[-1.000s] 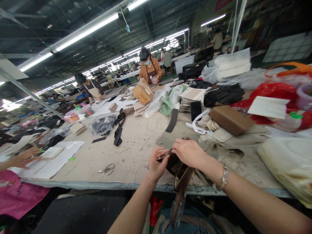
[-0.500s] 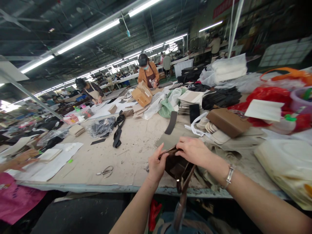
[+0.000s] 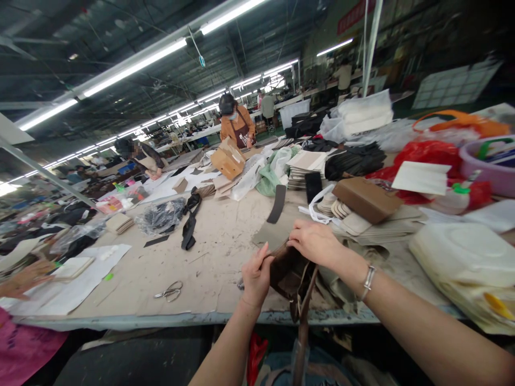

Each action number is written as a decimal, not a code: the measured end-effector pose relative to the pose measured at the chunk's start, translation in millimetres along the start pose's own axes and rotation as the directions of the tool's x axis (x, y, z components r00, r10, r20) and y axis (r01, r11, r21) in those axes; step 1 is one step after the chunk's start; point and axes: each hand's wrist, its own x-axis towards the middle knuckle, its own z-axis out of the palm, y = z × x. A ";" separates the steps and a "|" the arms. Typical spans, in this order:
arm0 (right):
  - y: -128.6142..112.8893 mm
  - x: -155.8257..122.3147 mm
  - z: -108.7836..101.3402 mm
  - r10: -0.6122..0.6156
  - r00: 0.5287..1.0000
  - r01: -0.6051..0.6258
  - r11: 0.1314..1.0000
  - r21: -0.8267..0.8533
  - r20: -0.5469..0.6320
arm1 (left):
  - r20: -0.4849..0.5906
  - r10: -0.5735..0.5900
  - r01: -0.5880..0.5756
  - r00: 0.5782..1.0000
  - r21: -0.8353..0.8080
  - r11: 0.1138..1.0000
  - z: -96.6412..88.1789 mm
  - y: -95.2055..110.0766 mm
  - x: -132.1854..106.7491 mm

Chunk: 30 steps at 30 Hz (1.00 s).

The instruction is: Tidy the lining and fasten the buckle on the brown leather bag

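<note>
A dark brown bag [image 3: 285, 276] hangs mouth-up at the table's front edge, and its strap [image 3: 302, 338] drops below the edge. My left hand [image 3: 256, 273] is closed on the left end of the bag's rim, thumb uppermost. On the far side of the same rim, my right hand [image 3: 309, 241] pinches the edge with bent fingers. The bag's inside is dark, and its lower part is hard to make out. Just beyond my hands lie a flat grey-green piece [image 3: 271, 234] and a dark grey strip [image 3: 277, 204].
Scissors [image 3: 170, 291] lie left of my hands. Further right are a brown box [image 3: 366, 199], a cloudy plastic jug [image 3: 462, 273] and a purple basin [image 3: 488, 169]. A co-worker's hand [image 3: 30, 276] rests at far left. Another person [image 3: 237, 126] stands across the table.
The view has shifted slightly, so most things sit a little further left. Both hands keep their hold on the bag's rim, now slightly more spread apart.
</note>
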 end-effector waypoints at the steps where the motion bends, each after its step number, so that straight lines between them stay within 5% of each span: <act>1: -0.2 0.0 0.4 0.004 1.000 -0.004 1.000 0.002 0.001 | 0.008 -0.008 0.008 1.000 -0.011 1.000 0.2 -1.4 -1.0; 8: -3.1 -1.2 -0.4 0.048 0.999 -0.048 0.999 0.008 0.006 | 0.094 -0.071 0.082 0.993 -0.119 0.989 -1.2 -8.1 -2.1; 15: -3.4 -1.1 -0.5 0.064 0.998 -0.065 0.998 0.023 0.013 | 0.322 -0.101 0.170 0.941 -0.193 0.966 -19.7 0.0 2.1; 26: -6.9 -3.9 -3.3 0.096 0.995 -0.096 0.995 0.006 0.024 | 0.221 -0.146 0.190 0.964 -0.191 0.963 -12.7 -1.0 -3.7; 30: -6.1 -4.7 -3.3 0.084 0.996 -0.084 0.996 0.009 0.018 | 0.429 -0.126 0.227 0.894 -0.191 0.955 -32.3 7.2 6.4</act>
